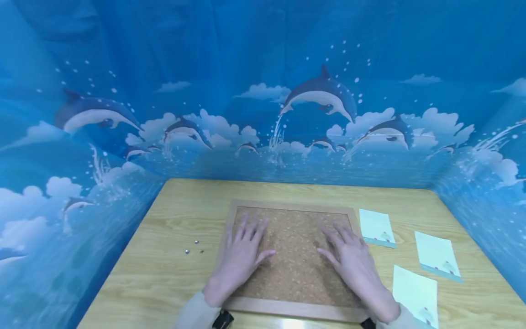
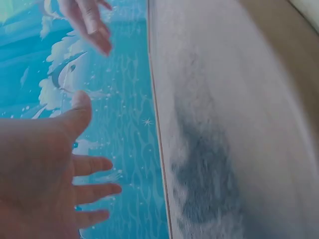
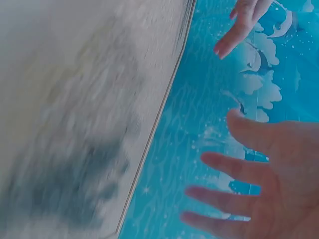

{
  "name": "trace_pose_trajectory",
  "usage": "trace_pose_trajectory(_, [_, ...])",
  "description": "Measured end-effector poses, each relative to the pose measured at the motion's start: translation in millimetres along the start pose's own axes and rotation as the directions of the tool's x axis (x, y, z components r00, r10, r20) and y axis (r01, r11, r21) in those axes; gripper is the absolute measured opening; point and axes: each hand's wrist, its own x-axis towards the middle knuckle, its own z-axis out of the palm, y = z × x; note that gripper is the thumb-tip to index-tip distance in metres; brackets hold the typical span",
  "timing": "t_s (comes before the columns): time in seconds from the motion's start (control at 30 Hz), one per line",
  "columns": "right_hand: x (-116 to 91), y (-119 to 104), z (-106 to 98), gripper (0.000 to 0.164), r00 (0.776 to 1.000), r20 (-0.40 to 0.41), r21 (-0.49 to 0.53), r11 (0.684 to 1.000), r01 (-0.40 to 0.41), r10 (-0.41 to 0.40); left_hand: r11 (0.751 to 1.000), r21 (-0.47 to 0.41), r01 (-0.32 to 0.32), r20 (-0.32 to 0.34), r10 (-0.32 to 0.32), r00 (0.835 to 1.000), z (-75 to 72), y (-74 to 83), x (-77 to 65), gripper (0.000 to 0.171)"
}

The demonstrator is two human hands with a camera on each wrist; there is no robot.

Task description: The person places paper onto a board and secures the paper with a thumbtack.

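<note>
A cork board (image 1: 293,256) with a light wooden frame lies on the table in the head view. Over its left part my left hand (image 1: 242,253) is held palm down, fingers spread and thumb pointing inward. My right hand (image 1: 349,256) mirrors it over the right part, with its fingers spread too. In the left wrist view the left palm (image 2: 40,174) faces the board side, nothing in it, and a dark shadow falls on the pale surface. The right wrist view shows the right palm (image 3: 279,179) likewise bare, its fingers straight and apart.
Three pale notepads, one at the back (image 1: 376,227), one farther right (image 1: 437,253) and one in front (image 1: 415,292), lie right of the board. Small shiny bits (image 1: 187,251) sit on the wooden table (image 1: 164,283) at left. A blue dolphin-print curtain (image 1: 255,68) surrounds it.
</note>
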Motion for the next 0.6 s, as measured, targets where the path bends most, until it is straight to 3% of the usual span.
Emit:
trace_pose_trajectory(0.1, [-3.6, 8.5, -5.6, 0.040, 0.998, -0.061, 0.025, 0.999, 0.023, -0.022, 0.998, -0.066, -0.023, -0.028, 0.021, 0.999, -3.7, -4.1, -0.4, 0.062])
trace_pose_trajectory(0.23, [-11.3, 26.9, -17.9, 0.026, 0.997, -0.056, 0.050, 0.998, -0.046, 0.048, 0.990, -0.126, -0.059, -0.098, 0.047, 0.994, -7.2, -9.3, 0.6, 0.032])
trace_pose_trajectory(0.33, [-18.0, 45.6, -28.1, 0.019, 0.994, -0.047, 0.039, 0.995, -0.095, 0.097, 0.988, -0.144, -0.050, -0.136, 0.031, 0.990, -10.0, -15.0, 0.7, 0.015])
trace_pose_trajectory(0.5, [-34.5, 92.4, -45.1, 0.019, 0.987, -0.013, 0.029, 0.987, -0.157, 0.158, 0.988, -0.155, 0.005, -0.159, -0.030, 0.987, -15.9, -26.9, -1.8, 0.011])
trace_pose_trajectory(0.6, [-45.6, 125.7, -54.4, 0.029, 0.973, 0.082, 0.001, 0.977, -0.215, 0.214, 0.985, -0.166, 0.047, -0.153, -0.073, 0.986, -18.9, -35.6, -4.3, 0.013])
